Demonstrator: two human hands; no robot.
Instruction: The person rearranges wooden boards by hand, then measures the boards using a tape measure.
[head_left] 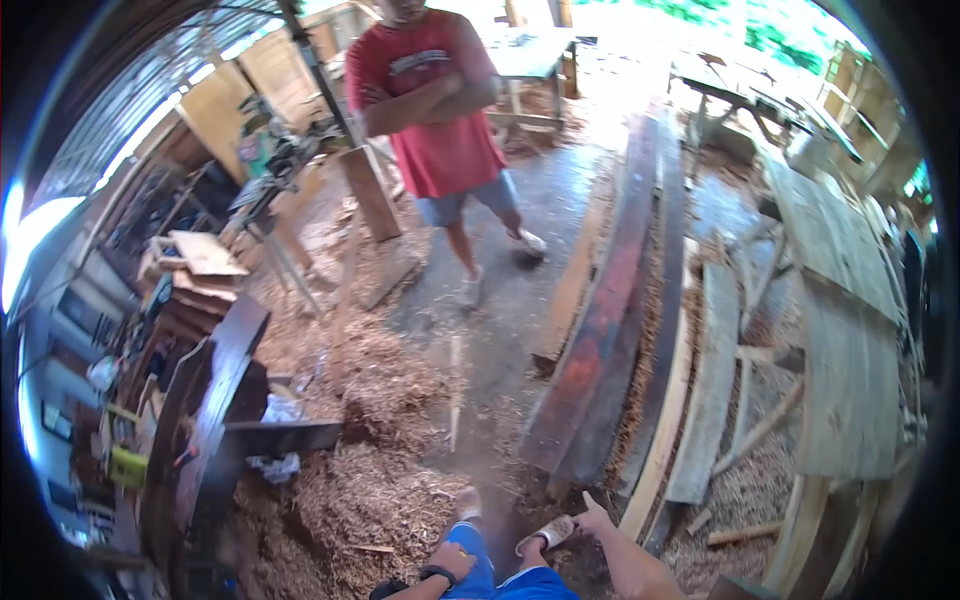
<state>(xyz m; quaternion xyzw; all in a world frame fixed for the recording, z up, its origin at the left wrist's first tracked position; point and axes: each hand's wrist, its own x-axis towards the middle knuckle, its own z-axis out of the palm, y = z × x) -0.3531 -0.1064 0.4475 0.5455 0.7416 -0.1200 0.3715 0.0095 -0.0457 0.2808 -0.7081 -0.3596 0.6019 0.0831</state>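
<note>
My left hand (pixel 455 562), with a dark band at its wrist, is against the leg of my blue shorts (pixel 478 548). Its fingers look curled, and a small yellow patch shows beside them; what it is I cannot make out. Out to the right, my right hand (pixel 596 516) holds nothing, its index finger stretched forward. That finger is nearest the lower ends of several long boards, among them a dark reddish plank (pixel 590 355) and a pale narrow board (pixel 668 430). My shoe (pixel 545 533) shows just left of this hand.
A person in a red shirt (pixel 430 130) stands ahead with arms crossed. Wood shavings (pixel 380 380) cover much of the floor. Wide planks (pixel 850 390) lie on supports at the right. On the left, stacked wood (pixel 205 290) and a dark plank (pixel 215 400) stand near a bench.
</note>
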